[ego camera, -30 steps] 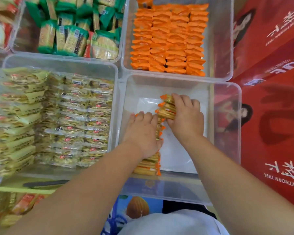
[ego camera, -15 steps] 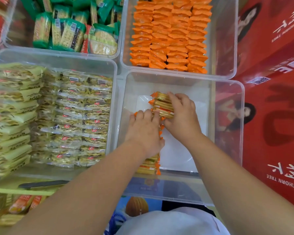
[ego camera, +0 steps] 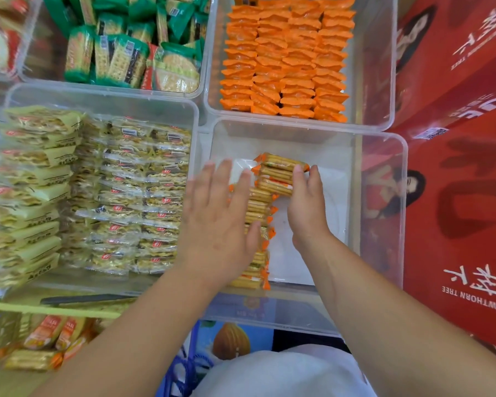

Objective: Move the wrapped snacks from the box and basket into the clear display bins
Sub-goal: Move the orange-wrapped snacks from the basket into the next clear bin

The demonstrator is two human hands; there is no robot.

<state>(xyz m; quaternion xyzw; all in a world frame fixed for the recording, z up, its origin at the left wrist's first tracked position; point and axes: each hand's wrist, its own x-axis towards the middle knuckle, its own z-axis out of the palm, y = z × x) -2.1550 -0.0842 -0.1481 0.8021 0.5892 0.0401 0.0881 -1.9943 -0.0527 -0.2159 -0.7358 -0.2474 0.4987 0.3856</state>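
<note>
Right hand (ego camera: pixel 305 204), grip clamped on orange-ended packets (ego camera: pixel 278 174), is extending the row (ego camera: pixel 259 209); left hand (ego camera: pixel 221 222), fingers straight, is covering it. Butt them flush.

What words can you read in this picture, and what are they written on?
"HAWTHORN TREE": white, upside down, on the lower red box, beneath big Chinese characters.
"TREE": upside down, on the upper red box; the rest of that line is cut off.
Too small or blurred to read: the white sticker on the red boxes, the print on the orange-ended packets, and the labels on the barcoded clear packets.
</note>
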